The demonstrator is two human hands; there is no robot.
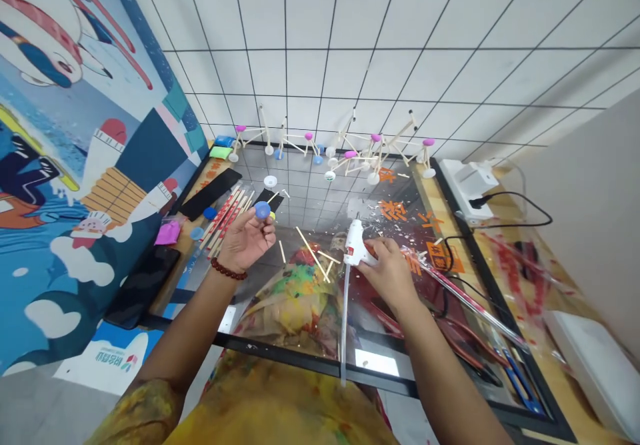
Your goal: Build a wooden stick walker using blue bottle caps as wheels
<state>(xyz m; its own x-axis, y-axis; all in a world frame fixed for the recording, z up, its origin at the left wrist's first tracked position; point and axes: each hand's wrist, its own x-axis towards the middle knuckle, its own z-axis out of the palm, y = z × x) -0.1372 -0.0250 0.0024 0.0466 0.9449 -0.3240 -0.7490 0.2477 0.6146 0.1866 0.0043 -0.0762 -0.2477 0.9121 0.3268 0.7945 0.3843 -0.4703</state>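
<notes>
My left hand (pixel 249 240) is raised over the left half of the glass tabletop, its thumb and fingertips pinching a blue bottle cap (pixel 263 210). In my right hand (pixel 393 272) is a white hot glue gun (pixel 355 242), its nozzle pointing away from me. A long translucent glue stick (pixel 345 318) sticks out of the gun's rear towards me. Between the hands lie several short wooden sticks (pixel 313 253). A white bottle cap (pixel 271 181) and a small black piece (pixel 269 198) lie just beyond my left hand.
Stick models (pixel 350 154) with pink, white and blue round parts line the back edge. Chopsticks in red-patterned wrappers (pixel 227 222) lie left, near a phone (pixel 143 285). A power strip (pixel 465 188) with a black cord (pixel 525 195) and scissors (pixel 520 378) are at right.
</notes>
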